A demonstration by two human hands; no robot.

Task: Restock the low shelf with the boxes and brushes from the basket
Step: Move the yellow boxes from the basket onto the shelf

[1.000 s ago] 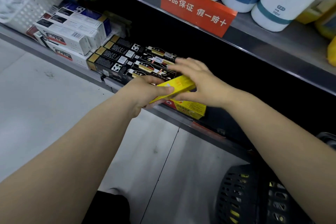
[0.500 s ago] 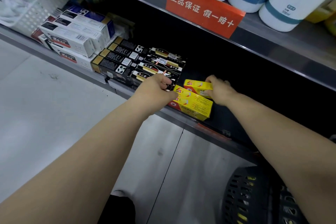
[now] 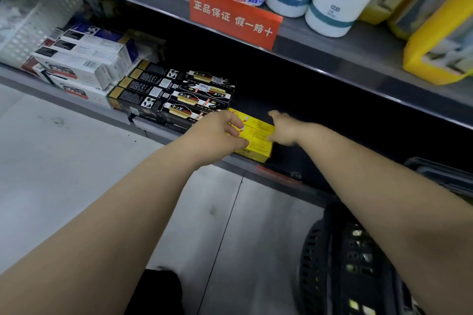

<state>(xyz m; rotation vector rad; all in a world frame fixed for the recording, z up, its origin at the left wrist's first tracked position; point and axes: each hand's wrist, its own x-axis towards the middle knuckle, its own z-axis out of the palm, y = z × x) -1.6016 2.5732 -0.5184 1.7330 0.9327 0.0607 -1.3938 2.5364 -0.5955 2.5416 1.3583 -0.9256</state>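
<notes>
Together, left hand [image 3: 217,133], right hand [image 3: 282,129] against boxes [image 3: 256,144].

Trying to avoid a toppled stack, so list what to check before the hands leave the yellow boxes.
1. Yellow boxes stacked on the low shelf: ok.
2. Stack beside the black boxes: ok.
3. Lower box fully on the shelf: cannot tell.
4. Hands released: not ok; left hand grips the top box, right hand touches its end.
5. Basket stock left: cannot tell.

Pale floor [image 3: 76,174] — apparently tiled
</notes>
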